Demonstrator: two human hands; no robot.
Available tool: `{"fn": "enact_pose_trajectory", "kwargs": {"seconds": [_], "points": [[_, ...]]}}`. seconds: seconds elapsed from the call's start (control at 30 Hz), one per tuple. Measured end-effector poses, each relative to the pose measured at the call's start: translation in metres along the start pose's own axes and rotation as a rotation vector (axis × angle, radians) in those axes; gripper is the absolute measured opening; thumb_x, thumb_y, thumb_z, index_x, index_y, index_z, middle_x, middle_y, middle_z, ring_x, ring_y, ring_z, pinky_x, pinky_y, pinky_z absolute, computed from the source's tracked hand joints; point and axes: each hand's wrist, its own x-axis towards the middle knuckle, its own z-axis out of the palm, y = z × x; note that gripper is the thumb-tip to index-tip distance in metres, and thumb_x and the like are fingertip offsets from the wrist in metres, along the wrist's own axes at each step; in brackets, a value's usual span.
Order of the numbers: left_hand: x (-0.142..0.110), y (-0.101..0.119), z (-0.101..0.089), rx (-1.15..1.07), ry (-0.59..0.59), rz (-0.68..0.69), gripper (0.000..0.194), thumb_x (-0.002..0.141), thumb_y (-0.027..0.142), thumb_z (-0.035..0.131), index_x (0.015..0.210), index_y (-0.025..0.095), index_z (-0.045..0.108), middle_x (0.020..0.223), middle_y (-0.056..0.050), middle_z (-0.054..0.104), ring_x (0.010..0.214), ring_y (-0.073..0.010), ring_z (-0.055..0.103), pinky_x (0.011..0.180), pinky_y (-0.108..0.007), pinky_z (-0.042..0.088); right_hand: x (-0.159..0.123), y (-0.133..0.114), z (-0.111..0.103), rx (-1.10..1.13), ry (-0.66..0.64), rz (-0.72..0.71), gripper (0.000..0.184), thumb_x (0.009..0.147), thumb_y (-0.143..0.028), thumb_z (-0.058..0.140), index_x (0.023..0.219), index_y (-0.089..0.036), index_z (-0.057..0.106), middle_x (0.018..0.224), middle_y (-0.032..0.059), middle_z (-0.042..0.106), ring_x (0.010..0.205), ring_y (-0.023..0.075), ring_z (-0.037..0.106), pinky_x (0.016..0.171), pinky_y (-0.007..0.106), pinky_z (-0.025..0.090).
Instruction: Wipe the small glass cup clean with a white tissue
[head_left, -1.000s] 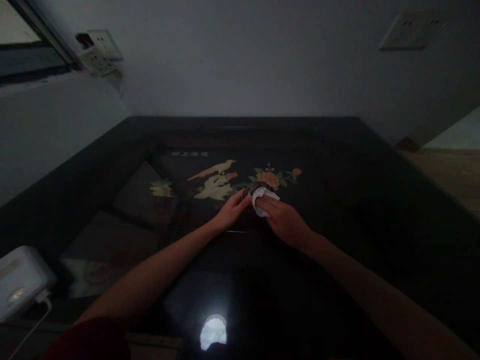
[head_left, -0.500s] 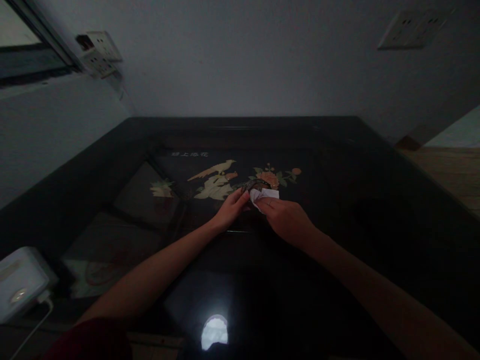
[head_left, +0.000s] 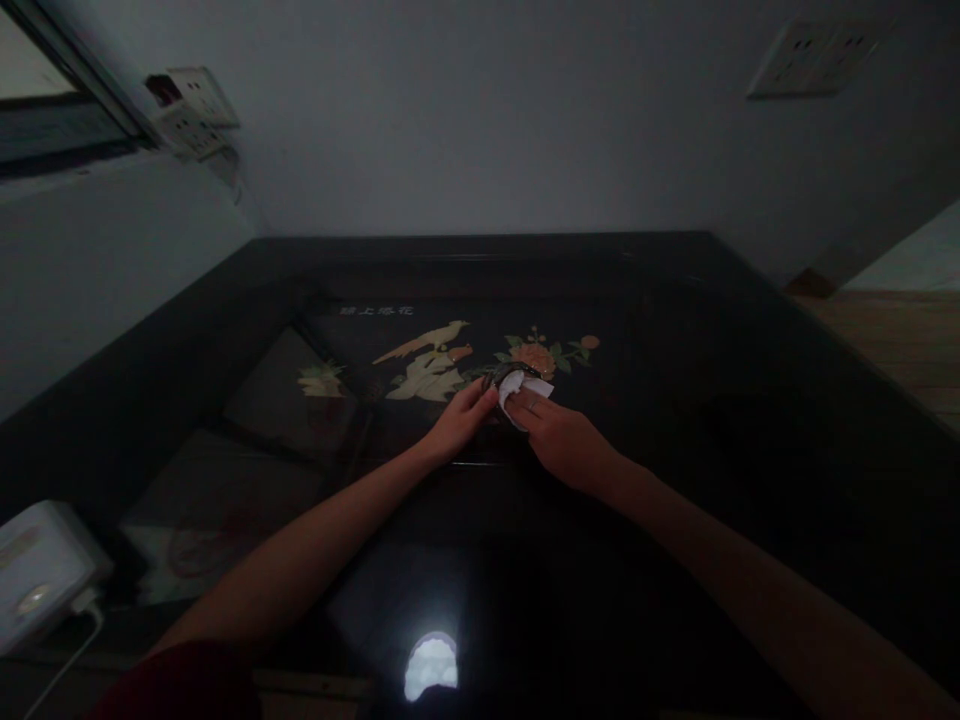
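Mid-frame, the left hand (head_left: 463, 418) grips a dark rounded object (head_left: 491, 379), while the right hand (head_left: 559, 436) presses white tissue (head_left: 514, 389) against it.

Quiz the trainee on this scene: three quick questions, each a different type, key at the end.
1. True or false: the left hand grips the dark object while the right hand holds the white tissue against it.
2. Where is the white box? A) far right; B) between the hands; C) near left.
3. Fill in: the decoration on the tabletop shows a bird and ____.

Key: 1. true; 2. C; 3. flowers.
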Motion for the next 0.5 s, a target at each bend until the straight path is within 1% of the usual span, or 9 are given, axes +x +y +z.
{"fn": "enact_pose_trajectory", "kwargs": {"seconds": [0.1, 0.2, 0.33, 0.4, 0.5], "points": [[0.0, -0.001, -0.001, 0.012, 0.008, -0.002, 0.048, 0.079, 0.054, 0.058, 0.109, 0.016, 0.059, 0.1, -0.006, 0.064, 0.088, -0.0173, 0.058, 0.072, -0.025, 0.047, 0.0, 0.001, -0.002, 0.102, -0.022, -0.004, 0.049, 0.086, -0.002, 0.034, 0.133, -0.006, 0.046, 0.134, 0.0173, 0.052, 0.128, 0.0231, 0.045, 0.106, 0.038, 0.04], [-0.001, -0.003, -0.002, 0.025, 0.032, -0.011, 0.049, 0.078, 0.055, 0.059, 0.107, 0.016, 0.059, 0.098, -0.005, 0.064, 0.085, -0.0167, 0.058, 0.07, -0.024, 0.047, 0.001, 0.002, -0.008, 0.19, -0.038, 0.015, 0.048, 0.083, -0.001, 0.036, 0.129, -0.009, 0.05, 0.132, 0.0155, 0.055, 0.124, 0.0218, 0.05, 0.103, 0.038, 0.042], [0.0, -0.003, -0.003, 0.028, 0.032, -0.02, 0.051, 0.077, 0.057, 0.059, 0.107, 0.016, 0.058, 0.097, -0.005, 0.064, 0.085, -0.0169, 0.059, 0.073, -0.026, 0.047, 0.002, 0.001, -0.017, 0.232, -0.087, 0.087, 0.042, 0.081, -0.002, 0.042, 0.118, -0.014, 0.058, 0.117, 0.0123, 0.065, 0.109, 0.0224, 0.061, 0.094, 0.036, 0.048], [0.0, -0.002, -0.002, 0.021, 0.029, -0.023, 0.05, 0.077, 0.057, 0.058, 0.106, 0.016, 0.058, 0.097, -0.004, 0.063, 0.085, -0.0166, 0.059, 0.073, -0.026, 0.047, 0.002, 0.001, -0.018, 0.232, -0.099, 0.108, 0.041, 0.08, -0.002, 0.043, 0.116, -0.014, 0.059, 0.114, 0.0119, 0.067, 0.104, 0.0223, 0.063, 0.091, 0.035, 0.049], [0.0, -0.001, -0.001, 0.009, 0.035, -0.028, 0.051, 0.077, 0.058, 0.058, 0.107, 0.017, 0.058, 0.098, -0.004, 0.063, 0.086, -0.0167, 0.058, 0.074, -0.027, 0.047, 0.001, 0.001, -0.014, 0.214, -0.062, 0.069, 0.045, 0.081, -0.001, 0.041, 0.121, -0.014, 0.056, 0.122, 0.0119, 0.063, 0.112, 0.0207, 0.059, 0.095, 0.035, 0.048]]}}
